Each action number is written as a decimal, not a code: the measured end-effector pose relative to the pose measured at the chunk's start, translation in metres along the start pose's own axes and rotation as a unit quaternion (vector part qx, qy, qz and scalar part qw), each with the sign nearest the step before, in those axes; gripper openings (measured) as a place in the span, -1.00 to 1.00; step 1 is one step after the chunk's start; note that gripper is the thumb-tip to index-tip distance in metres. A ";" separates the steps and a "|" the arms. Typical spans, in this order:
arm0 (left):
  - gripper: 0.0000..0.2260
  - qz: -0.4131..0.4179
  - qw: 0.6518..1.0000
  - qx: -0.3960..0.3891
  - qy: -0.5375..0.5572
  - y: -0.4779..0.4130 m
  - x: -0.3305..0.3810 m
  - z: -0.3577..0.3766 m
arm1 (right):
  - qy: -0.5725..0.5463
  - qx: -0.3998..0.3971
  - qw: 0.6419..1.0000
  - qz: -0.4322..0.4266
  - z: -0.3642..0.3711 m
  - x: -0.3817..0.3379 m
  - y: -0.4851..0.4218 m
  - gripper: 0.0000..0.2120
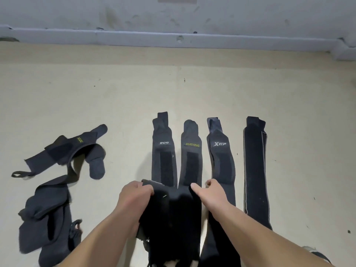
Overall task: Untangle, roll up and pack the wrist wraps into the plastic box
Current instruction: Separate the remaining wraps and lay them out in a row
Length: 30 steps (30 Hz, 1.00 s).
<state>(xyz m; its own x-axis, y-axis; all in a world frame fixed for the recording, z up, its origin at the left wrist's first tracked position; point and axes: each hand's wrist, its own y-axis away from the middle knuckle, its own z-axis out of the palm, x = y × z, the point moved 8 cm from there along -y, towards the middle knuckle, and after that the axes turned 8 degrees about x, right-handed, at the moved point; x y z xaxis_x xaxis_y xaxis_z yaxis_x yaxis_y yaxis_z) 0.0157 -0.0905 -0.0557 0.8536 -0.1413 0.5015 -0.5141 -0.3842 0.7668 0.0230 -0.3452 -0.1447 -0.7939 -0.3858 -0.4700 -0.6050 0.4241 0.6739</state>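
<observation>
Our left grip (134,195) has its fingers curled round the folded upper end of a black wrap (173,218) at the near centre of the floor (289,105). Our right grip (210,193) lays a straight forefinger on the same end; we cannot tell whether it pinches. Just beyond lie the white-lettered wrap (164,157), XUEYING wrap (190,160), XTEP wrap (221,160) and plain wrap (255,170), straight, side by side. A tangled pile of wraps (52,189) lies well apart on the left.

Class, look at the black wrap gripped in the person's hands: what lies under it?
The near ends of the XUEYING wrap and the grey-logo wrap beside it run under the black wrap. How far they reach beneath it is covered.
</observation>
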 end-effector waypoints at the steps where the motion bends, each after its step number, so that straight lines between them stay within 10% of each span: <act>1: -0.78 -0.004 1.000 0.002 0.001 -0.005 -0.003 -0.001 | 0.012 0.005 1.000 -0.002 0.004 -0.001 -0.006 -0.27; 13: -0.83 0.010 1.000 -0.013 0.021 -0.036 -0.004 0.010 | 0.146 0.053 0.986 -0.064 0.024 -0.007 -0.027 -0.74; 20: -0.85 0.037 0.999 -0.003 -0.005 -0.029 -0.001 0.020 | 0.088 -0.044 0.991 -0.088 0.034 -0.012 -0.025 -0.60; 26: -0.86 0.046 0.999 0.010 -0.015 -0.028 0.001 0.019 | 0.123 0.060 0.983 -0.125 0.008 -0.013 -0.024 -0.62; 30: -0.90 0.053 0.999 0.010 -0.002 -0.026 0.007 0.029 | 0.271 0.209 0.908 -0.241 -0.033 -0.025 -0.015 -0.60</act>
<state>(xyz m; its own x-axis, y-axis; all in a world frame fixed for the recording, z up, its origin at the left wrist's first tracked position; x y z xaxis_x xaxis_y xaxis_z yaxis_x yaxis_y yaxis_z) 0.0371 -0.1077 -0.0834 0.7943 -0.1853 0.5785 -0.6003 -0.3855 0.7007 0.0537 -0.3693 -0.1240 -0.3531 -0.9075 -0.2274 -0.9344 0.3296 0.1353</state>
